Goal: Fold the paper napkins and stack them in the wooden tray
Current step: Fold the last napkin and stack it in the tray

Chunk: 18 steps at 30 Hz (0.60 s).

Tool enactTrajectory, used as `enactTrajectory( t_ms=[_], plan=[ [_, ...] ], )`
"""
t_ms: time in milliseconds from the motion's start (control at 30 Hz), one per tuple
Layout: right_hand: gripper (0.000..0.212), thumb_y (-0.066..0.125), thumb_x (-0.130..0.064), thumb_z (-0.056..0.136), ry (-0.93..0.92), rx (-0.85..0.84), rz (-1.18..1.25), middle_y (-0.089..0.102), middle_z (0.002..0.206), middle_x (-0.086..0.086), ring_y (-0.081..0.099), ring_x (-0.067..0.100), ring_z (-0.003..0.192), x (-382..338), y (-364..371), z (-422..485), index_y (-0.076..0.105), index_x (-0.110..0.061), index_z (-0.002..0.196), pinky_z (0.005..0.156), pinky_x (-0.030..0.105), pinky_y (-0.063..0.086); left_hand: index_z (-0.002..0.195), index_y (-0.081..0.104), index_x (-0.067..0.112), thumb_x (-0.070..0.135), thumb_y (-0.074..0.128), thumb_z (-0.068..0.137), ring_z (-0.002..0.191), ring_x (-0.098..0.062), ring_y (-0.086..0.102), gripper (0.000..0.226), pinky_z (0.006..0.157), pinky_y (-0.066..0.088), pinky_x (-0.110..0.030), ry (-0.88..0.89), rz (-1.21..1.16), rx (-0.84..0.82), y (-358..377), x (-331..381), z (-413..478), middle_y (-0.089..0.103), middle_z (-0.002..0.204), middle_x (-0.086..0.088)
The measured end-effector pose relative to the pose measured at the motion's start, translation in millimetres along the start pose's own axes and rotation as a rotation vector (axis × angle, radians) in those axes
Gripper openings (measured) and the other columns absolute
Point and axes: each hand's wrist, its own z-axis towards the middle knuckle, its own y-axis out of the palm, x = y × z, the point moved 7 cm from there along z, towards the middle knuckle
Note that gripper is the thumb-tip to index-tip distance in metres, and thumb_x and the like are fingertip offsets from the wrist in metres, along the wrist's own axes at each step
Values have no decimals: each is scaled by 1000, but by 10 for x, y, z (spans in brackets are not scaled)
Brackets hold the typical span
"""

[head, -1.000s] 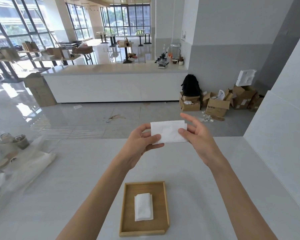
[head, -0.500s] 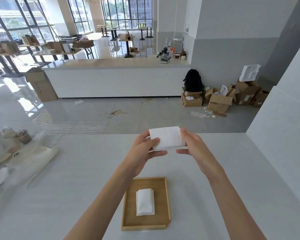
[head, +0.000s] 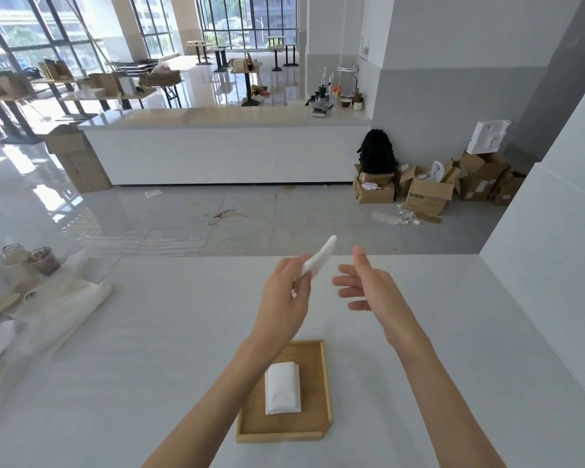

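My left hand point(head: 284, 298) pinches a folded white paper napkin point(head: 321, 256) by one end, held edge-on above the white table. My right hand point(head: 365, 285) hovers just right of it with fingers spread, not touching the napkin. Below the hands, near the table's front, lies the wooden tray point(head: 314, 427). Inside the tray rests a small stack of folded napkins point(head: 282, 388), left of its middle.
At the table's left edge lie a clear plastic bag of white napkins point(head: 58, 309) and lidded cups point(head: 43, 261). A white wall panel point(head: 554, 282) borders the table on the right. Beyond the far table edge are floor, a counter and cardboard boxes point(head: 426, 194).
Both hands held the napkin flat before; now my right hand has let go and opened, and my left hand has turned the napkin edge-on. The hands sit lower over the table.
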Motion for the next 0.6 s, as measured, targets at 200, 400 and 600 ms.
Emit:
enactTrajectory(
  t_ms=[200, 400, 600],
  plan=[
    [25, 58, -23, 100, 14, -35, 187, 74, 95, 10, 71, 25, 90, 244, 124, 41, 71, -2, 104, 79, 37, 59, 132, 60, 18, 7, 37, 89, 128, -19, 42, 51, 92, 39, -13, 274, 299, -163, 279, -6, -662, 48, 142, -6],
    [27, 59, -25, 100, 57, -152, 198, 71, 89, 5, 67, 15, 78, 376, 265, 10, 69, 0, 104, 75, 29, 55, 131, 54, 30, 11, 45, 95, 120, -5, 52, 41, 92, 46, -15, -243, -170, -6, 5, -292, -891, 55, 129, 10],
    [24, 64, -29, 98, 62, -284, 163, 73, 115, 8, 70, 20, 101, 548, 605, -61, 70, -24, 120, 92, 41, 56, 128, 55, 23, 17, 60, 99, 97, -28, 71, 29, 81, 58, -37, -525, -482, -99, 75, -661, -856, 72, 102, -15]
  ],
)
